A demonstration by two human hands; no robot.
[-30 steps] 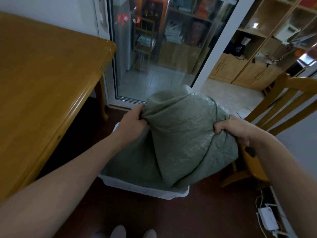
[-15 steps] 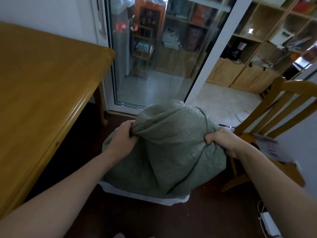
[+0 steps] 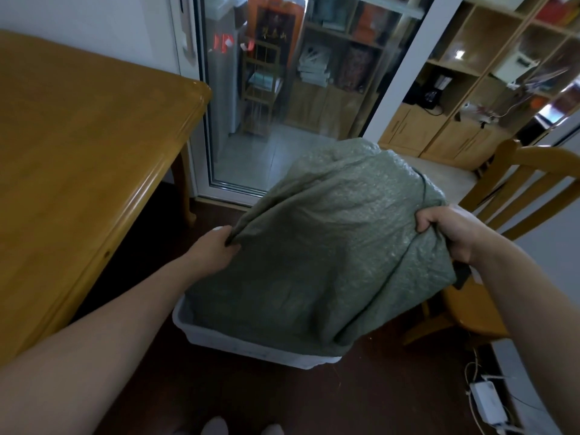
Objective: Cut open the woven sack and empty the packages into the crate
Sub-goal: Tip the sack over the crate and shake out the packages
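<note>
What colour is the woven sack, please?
Dull grey-green, seen in the head view: woven sack.

Left hand [image 3: 213,249] and right hand [image 3: 448,230] have drawn apart; sack [image 3: 329,246] stretched wider.

A wooden table [image 3: 78,158] stands left of the glass door [image 3: 282,98]; chair [image 3: 518,199] and shelves [image 3: 489,67] to its right.

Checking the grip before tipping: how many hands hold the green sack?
2. The left hand grips the grey-green woven sack at its left fold; the right hand grips its right side, over the white plastic crate.
</note>
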